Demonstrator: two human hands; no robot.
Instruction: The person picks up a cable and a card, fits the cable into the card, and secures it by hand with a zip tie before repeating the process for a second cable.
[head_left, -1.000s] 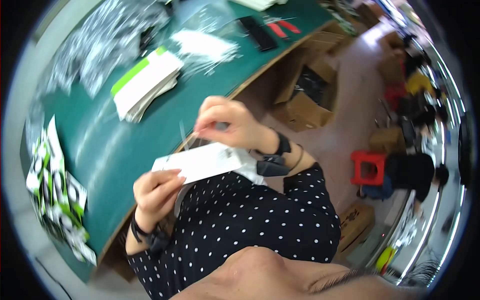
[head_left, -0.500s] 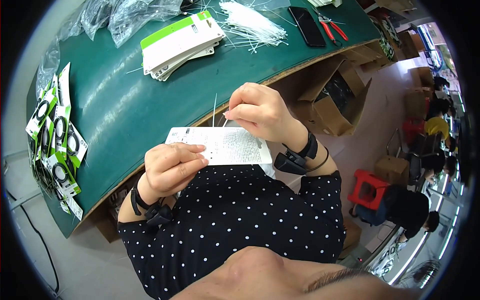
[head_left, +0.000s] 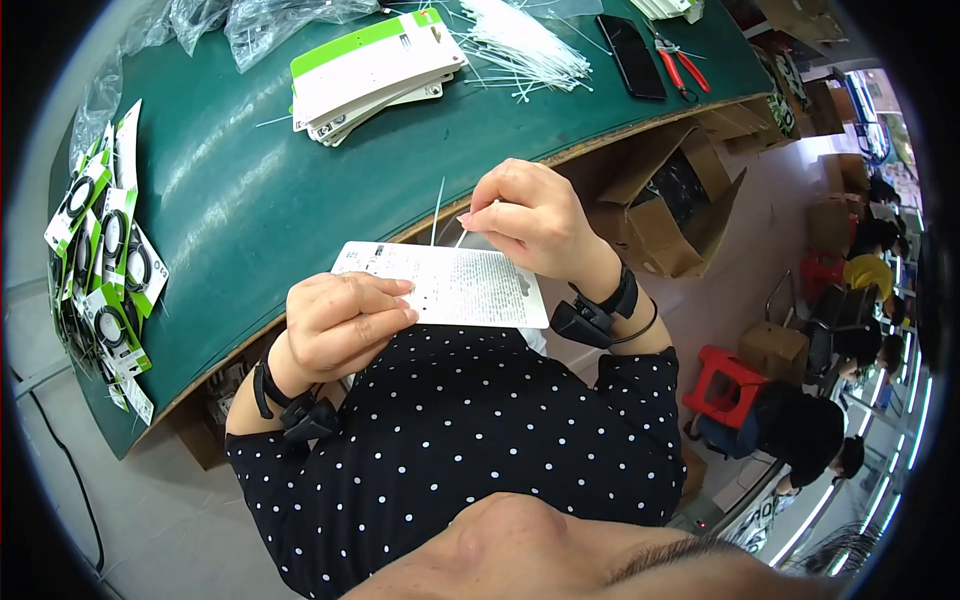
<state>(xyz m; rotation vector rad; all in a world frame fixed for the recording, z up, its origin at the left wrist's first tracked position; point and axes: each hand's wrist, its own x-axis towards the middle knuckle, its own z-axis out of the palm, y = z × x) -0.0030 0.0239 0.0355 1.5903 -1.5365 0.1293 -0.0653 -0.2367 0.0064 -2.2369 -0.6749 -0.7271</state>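
Observation:
My left hand (head_left: 345, 322) is closed on the left part of a white printed packaging card (head_left: 470, 288), held in front of my body with small text on its upper face. A thin white cable tie (head_left: 438, 212) stands up past the card's far edge. Above that edge my right hand (head_left: 530, 217) pinches a white end of a tie between thumb and forefinger. Whether both ends belong to one tie cannot be made out. What lies under the card is hidden.
On the green table (head_left: 230, 220) lie a stack of green-and-white cards (head_left: 375, 75), a heap of white cable ties (head_left: 525, 45), a black phone (head_left: 632, 58) and red-handled pliers (head_left: 683, 68). Carded black cables (head_left: 110, 250) pile at left. An open carton (head_left: 680, 215) stands beyond the table edge.
My hands hold nearly the same pose. The right hand, still pinching, has shifted slightly right along the card's far edge, and the view has tilted a little.

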